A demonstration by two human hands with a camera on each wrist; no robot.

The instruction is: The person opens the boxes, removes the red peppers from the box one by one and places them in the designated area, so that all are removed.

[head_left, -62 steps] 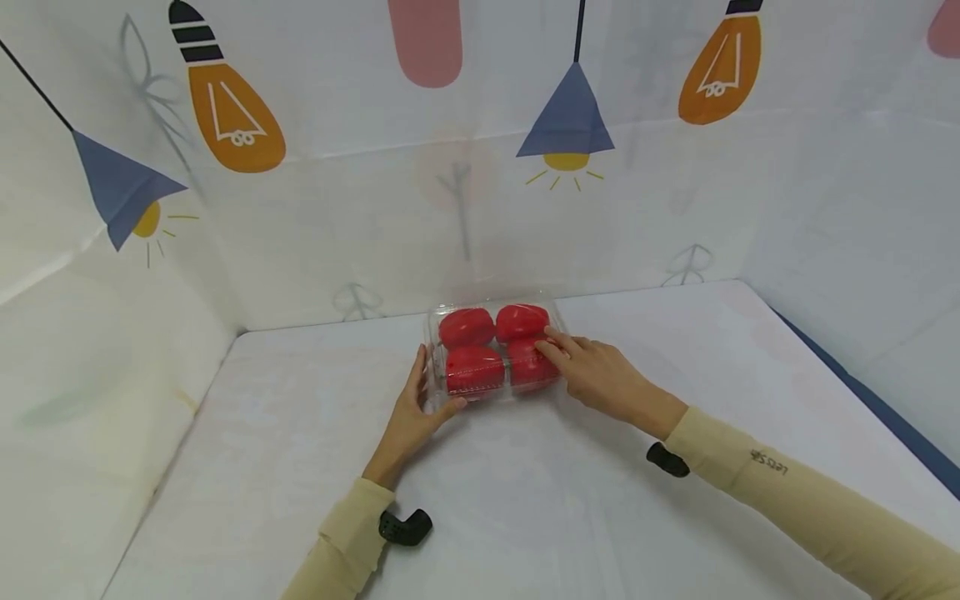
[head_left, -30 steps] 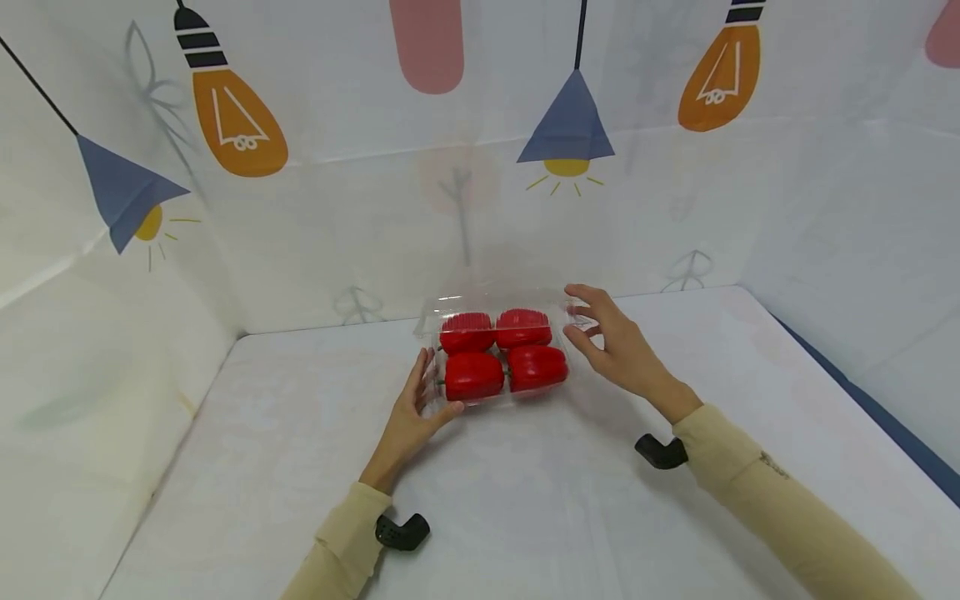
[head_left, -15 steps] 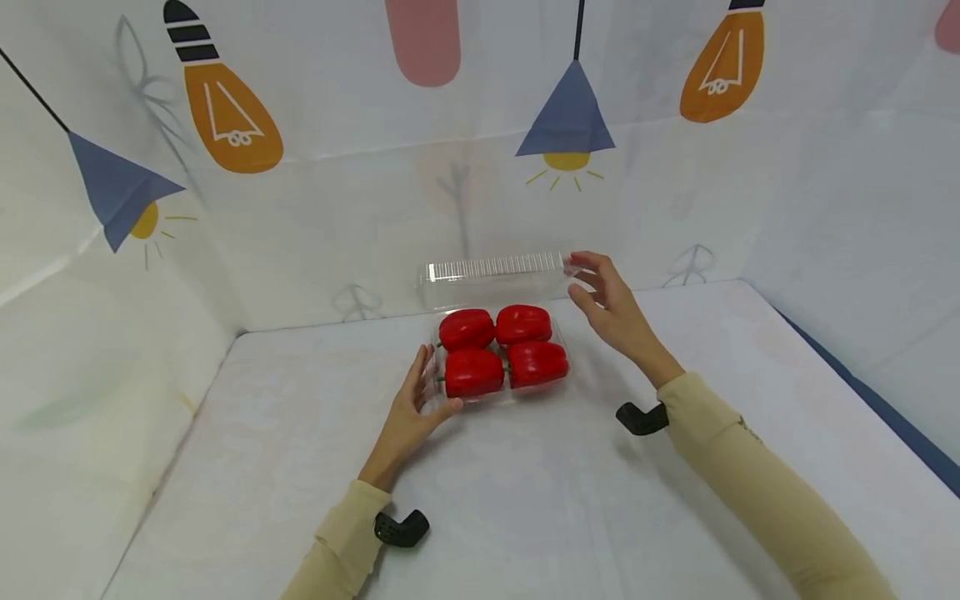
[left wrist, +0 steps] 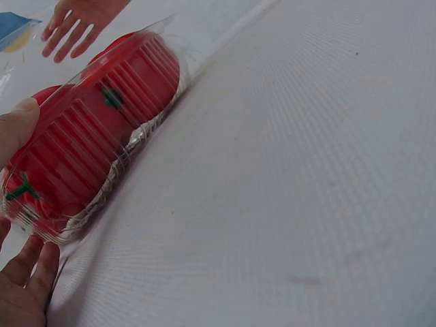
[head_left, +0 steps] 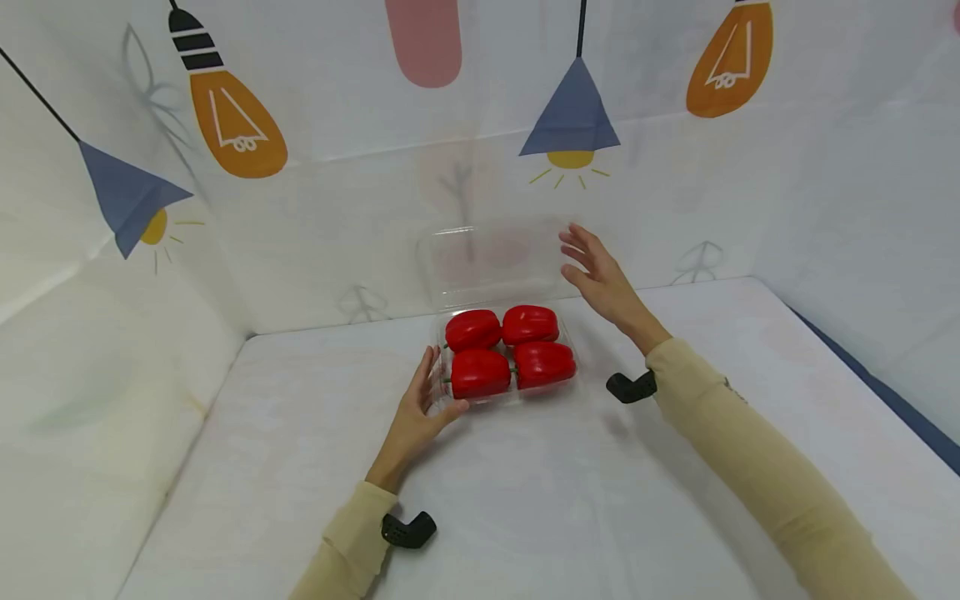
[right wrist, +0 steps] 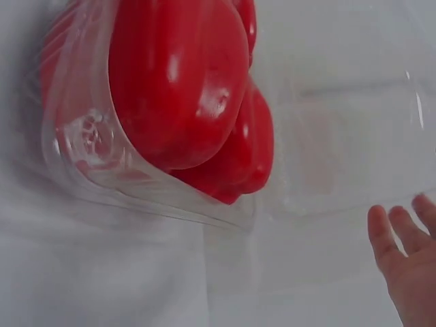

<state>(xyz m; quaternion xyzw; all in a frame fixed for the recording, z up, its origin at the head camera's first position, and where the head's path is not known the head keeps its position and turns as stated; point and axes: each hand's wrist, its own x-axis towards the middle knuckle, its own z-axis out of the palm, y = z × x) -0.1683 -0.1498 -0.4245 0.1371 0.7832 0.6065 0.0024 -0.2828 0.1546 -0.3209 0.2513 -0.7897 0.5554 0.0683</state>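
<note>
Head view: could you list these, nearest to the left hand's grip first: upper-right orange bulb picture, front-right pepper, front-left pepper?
1. Front-left pepper, left side, near row.
2. Front-right pepper, same row, farther right.
3. Upper-right orange bulb picture, high behind the peppers.

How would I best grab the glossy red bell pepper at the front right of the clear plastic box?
From above, I'd probably pinch the pepper across its rounded middle. It lies on its side, bulging above the box wall, and the clear lid is raised behind, leaving the top open. Neighbouring peppers crowd its left and back.
</note>
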